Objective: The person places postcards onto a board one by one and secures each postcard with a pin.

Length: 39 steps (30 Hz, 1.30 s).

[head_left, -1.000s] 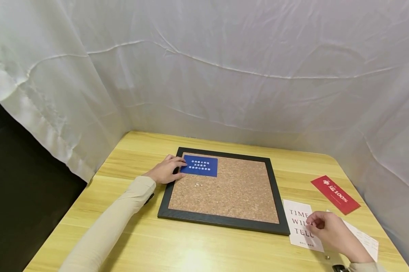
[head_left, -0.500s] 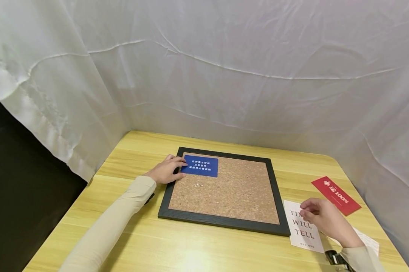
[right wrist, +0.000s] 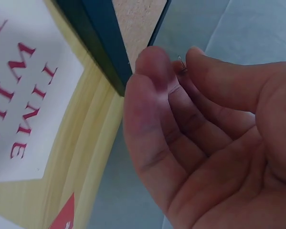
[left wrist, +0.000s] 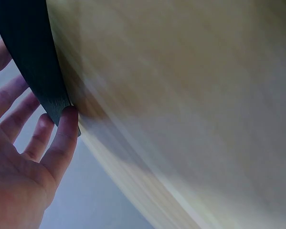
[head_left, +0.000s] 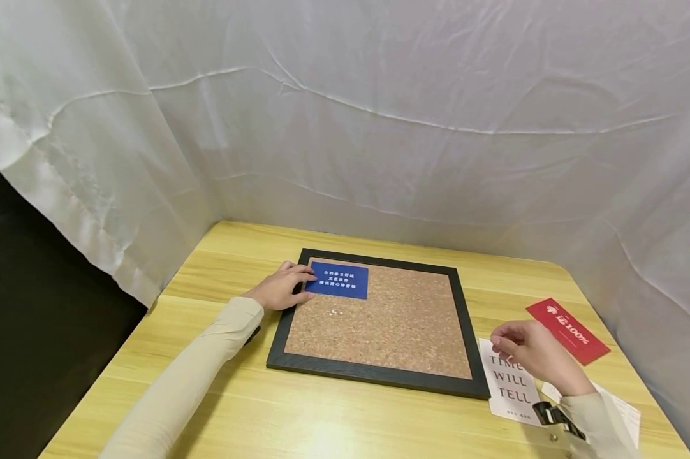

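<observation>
Your left hand [head_left: 278, 288] pins the blue card [head_left: 338, 280] flat at the cork board's [head_left: 379, 319] far-left corner. Your right hand [head_left: 531, 354] is pinching a tiny pin [right wrist: 181, 63], so I'd guess it goes over to that card and gets pushed in.

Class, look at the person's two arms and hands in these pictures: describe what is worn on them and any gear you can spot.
Both arms wear long cream sleeves, left sleeve and right sleeve. The left hand and right hand are bare, with no gloves or rings visible. A dark strap with a clip sits at the right wrist.

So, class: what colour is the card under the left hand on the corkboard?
Blue, with white lettering. The card shows best in the head view.
</observation>
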Motion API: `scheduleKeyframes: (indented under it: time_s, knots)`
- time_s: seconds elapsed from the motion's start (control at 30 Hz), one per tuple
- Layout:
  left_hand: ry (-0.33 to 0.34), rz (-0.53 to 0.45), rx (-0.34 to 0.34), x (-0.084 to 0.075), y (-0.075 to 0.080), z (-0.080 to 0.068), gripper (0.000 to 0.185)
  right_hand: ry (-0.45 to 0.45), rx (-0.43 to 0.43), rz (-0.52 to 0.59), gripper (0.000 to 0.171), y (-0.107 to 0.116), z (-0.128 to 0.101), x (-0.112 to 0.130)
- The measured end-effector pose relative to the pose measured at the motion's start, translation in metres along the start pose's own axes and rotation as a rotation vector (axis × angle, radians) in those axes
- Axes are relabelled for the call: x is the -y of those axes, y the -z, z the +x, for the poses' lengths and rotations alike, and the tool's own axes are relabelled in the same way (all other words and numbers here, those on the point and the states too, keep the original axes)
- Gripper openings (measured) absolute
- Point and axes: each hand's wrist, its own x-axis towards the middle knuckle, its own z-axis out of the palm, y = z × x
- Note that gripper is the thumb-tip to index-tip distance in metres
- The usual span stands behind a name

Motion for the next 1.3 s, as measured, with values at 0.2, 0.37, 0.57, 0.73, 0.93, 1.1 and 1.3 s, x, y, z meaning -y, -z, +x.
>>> scheduleKeyframes:
  time_s: [0.2,0.37,0.57,0.73,0.93,1.1,1.3]
  knots:
    - [0.0,-0.004,-0.001,0.0,0.0,-0.001,0.051,0.03,-0.011,-0.016,0.013,-0.001,0.009,0.007]
    - [0.001,0.001,0.004,-0.002,0.001,-0.002,0.051,0.047,-0.012,-0.019,0.013,-0.002,0.016,0.014]
    - [-0.001,-0.003,0.01,-0.002,0.001,-0.001,0.051,0.05,-0.036,-0.033,0.016,-0.001,0.026,0.02]
    - [0.0,-0.004,0.011,-0.001,0.0,0.0,0.051,0.025,-0.04,-0.025,0.017,-0.001,0.036,0.027]
    - [-0.002,-0.01,0.019,-0.002,0.003,-0.001,0.05,0.021,-0.07,-0.044,0.016,-0.001,0.049,0.036]
    - [0.0,-0.013,0.023,-0.003,0.003,-0.001,0.051,0.043,-0.103,-0.054,0.016,-0.004,0.061,0.044]
    - [0.004,0.001,0.02,-0.002,0.002,-0.001,0.051,0.073,-0.148,-0.027,0.015,-0.009,0.077,0.051]
